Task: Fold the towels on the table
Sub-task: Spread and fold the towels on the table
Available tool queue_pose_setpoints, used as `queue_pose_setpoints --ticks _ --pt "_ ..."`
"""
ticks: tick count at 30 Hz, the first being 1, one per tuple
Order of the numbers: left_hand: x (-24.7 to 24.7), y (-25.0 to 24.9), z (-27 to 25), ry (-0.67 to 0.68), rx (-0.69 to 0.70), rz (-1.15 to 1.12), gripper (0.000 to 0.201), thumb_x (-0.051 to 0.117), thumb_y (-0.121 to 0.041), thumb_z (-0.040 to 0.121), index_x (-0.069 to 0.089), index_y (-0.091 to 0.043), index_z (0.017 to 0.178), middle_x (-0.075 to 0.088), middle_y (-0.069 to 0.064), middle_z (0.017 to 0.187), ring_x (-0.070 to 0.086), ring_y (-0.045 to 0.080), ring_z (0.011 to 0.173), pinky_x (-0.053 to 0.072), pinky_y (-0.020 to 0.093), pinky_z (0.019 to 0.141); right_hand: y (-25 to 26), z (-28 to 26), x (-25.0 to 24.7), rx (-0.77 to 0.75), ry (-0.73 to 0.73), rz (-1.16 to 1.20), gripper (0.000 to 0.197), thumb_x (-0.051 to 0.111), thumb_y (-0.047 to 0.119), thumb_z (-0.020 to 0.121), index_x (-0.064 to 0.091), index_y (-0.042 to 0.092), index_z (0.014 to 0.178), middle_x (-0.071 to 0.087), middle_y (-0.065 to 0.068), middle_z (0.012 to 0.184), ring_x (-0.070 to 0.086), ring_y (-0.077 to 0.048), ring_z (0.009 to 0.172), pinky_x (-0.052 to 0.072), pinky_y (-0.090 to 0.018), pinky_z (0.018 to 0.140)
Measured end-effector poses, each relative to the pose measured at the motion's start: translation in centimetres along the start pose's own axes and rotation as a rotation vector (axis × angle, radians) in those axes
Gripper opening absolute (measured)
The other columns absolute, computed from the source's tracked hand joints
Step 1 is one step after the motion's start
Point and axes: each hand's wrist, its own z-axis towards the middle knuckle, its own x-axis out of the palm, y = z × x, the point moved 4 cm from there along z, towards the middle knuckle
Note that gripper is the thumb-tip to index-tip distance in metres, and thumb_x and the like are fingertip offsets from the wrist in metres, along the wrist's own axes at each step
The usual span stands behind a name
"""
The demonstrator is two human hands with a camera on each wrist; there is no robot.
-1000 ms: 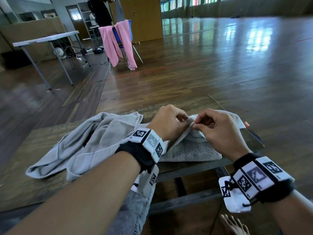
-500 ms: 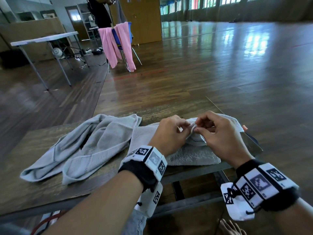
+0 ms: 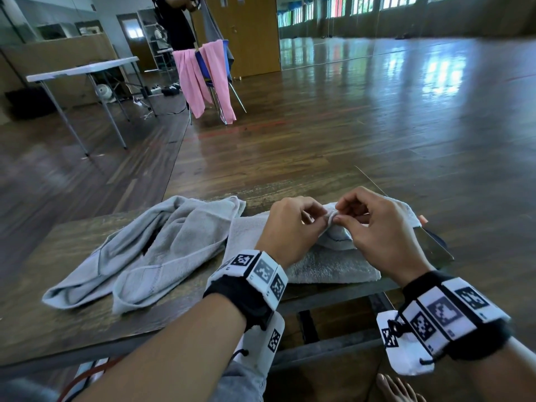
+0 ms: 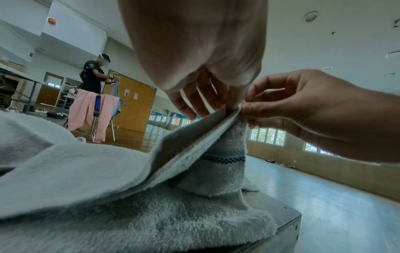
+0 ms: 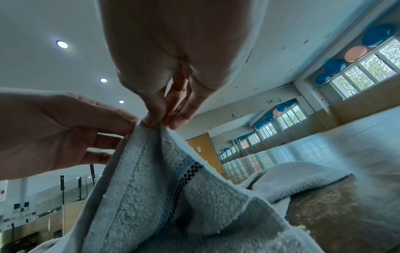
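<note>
Both hands pinch one raised bit of the white towel [image 3: 330,271] at the same spot; head view: left hand [image 3: 293,227] and right hand [image 3: 380,227] meet fingertip to fingertip, pinches narrow, cloth tented up between them; rest of that towel lies flat under and nearer than the pinch, on the wooden table [image 3: 87,323]; grey towel [image 3: 162,245] crumpled well left of the pinch, untouched; pink cloths on a chair [image 3: 208,79] far beyond.

Left wrist view: left hand [image 4: 201,56] above, fingers [image 4: 186,109] on the hem; right hand [image 4: 324,116] comes in from the right at the same peak; blue checked stripe [image 4: 223,157] just below the pinch.

Right wrist view: right hand [image 5: 173,56] thumb and fingers closed on the edge; left hand [image 5: 60,130] beside it.

Step, my read: finding or matching an edge or corner on the white towel, fold not yet laid; next likely needs hands to slide apart along the hem, keep it taut, then lay it over; grey towel left to do.
</note>
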Motion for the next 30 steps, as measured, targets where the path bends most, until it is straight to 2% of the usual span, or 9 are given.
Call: queue_pose_setpoints --ticks 3,6,8,12,16,21,23,27,30 --pt "0.0 -0.1 0.0 0.051 -0.056 -0.035 0.008 0.075 -0.025 0.085 0.076 -0.019 0.082 0.071 -0.013 0.072 0.065 0.007 0.068 0.047 0.01 0.057 -0.3 -0.2 0.1 0.018 -0.005 -0.007 0.019 0.078 0.004 0.083 0.066 0.018 0.086 0.067 0.011 0.079 0.065 -0.007 0.076 0.054 -0.02 0.068" --pt "0.0 -0.2 0.1 0.086 -0.085 -0.056 0.01 0.073 -0.02 0.086 0.079 -0.013 0.087 0.075 -0.004 0.078 0.069 0.012 0.073 0.055 0.022 0.068 -0.4 -0.2 0.4 0.023 -0.002 -0.03 0.02 0.078 0.005 0.083 0.065 0.02 0.084 0.067 0.012 0.079 0.065 -0.007 0.076 0.055 -0.025 0.069" --pt "-0.1 -0.4 0.2 0.09 -0.089 -0.075 0.012 0.072 -0.019 0.087 0.08 -0.012 0.092 0.077 0.0 0.083 0.069 0.014 0.076 0.055 0.022 0.07 -0.4 -0.2 0.4 0.023 -0.007 -0.029 0.018 0.078 0.006 0.083 0.066 0.019 0.084 0.067 0.012 0.079 0.065 -0.007 0.076 0.056 -0.027 0.07" --pt "0.1 -0.8 0.4 0.109 -0.092 -0.091 0.014 0.071 -0.017 0.088 0.079 -0.014 0.099 0.077 0.0 0.092 0.065 0.006 0.075 0.049 0.009 0.067 -0.8 -0.2 0.2 0.047 -0.014 -0.055 0.015 0.077 0.008 0.085 0.068 0.018 0.092 0.067 0.011 0.088 0.065 -0.005 0.077 0.053 -0.017 0.067" --pt "0.3 -0.9 0.6 0.144 -0.095 -0.094 0.015 0.07 -0.016 0.088 0.079 -0.014 0.101 0.077 0.0 0.091 0.068 0.008 0.079 0.055 0.019 0.072 -1.0 -0.2 0.5 0.04 0.034 -0.119 0.017 0.073 0.009 0.089 0.072 0.018 0.102 0.067 0.012 0.091 0.063 -0.002 0.084 0.045 -0.007 0.07" --pt "-0.1 -1.1 0.4 -0.048 0.019 0.077 0.011 0.074 -0.027 0.084 0.07 -0.018 0.09 0.068 -0.006 0.09 0.06 0.006 0.078 0.046 0.016 0.067 -0.8 0.1 0.4 0.047 0.008 -0.101 0.006 0.07 0.018 0.093 0.07 0.022 0.097 0.069 0.014 0.087 0.063 -0.003 0.085 0.046 -0.014 0.073" --pt "0.2 -0.8 0.2 -0.029 0.008 0.104 0.015 0.074 -0.031 0.083 0.068 -0.018 0.088 0.066 -0.004 0.092 0.059 0.007 0.078 0.047 0.018 0.066 -0.6 0.2 0.4 0.046 -0.022 -0.096 0.004 0.07 0.018 0.092 0.07 0.021 0.096 0.069 0.014 0.087 0.063 -0.004 0.084 0.049 -0.019 0.073" --pt "0.5 -0.2 0.0 0.006 -0.006 0.119 0.021 0.073 -0.033 0.085 0.073 -0.012 0.085 0.066 0.002 0.085 0.06 0.013 0.072 0.052 0.03 0.066 0.0 0.3 0.5 0.016 -0.011 -0.077 0.007 0.068 0.023 0.093 0.069 0.021 0.099 0.069 0.015 0.088 0.064 -0.003 0.087 0.048 -0.018 0.075" --pt "0.3 0.1 0.2 -0.034 0.015 0.145 0.021 0.073 -0.033 0.086 0.074 -0.012 0.083 0.068 0.001 0.082 0.06 0.014 0.074 0.05 0.029 0.068 -0.1 0.4 0.8 0.035 0.048 -0.061 0.01 0.067 0.027 0.094 0.07 0.022 0.103 0.069 0.015 0.09 0.063 -0.002 0.09 0.044 -0.015 0.076"
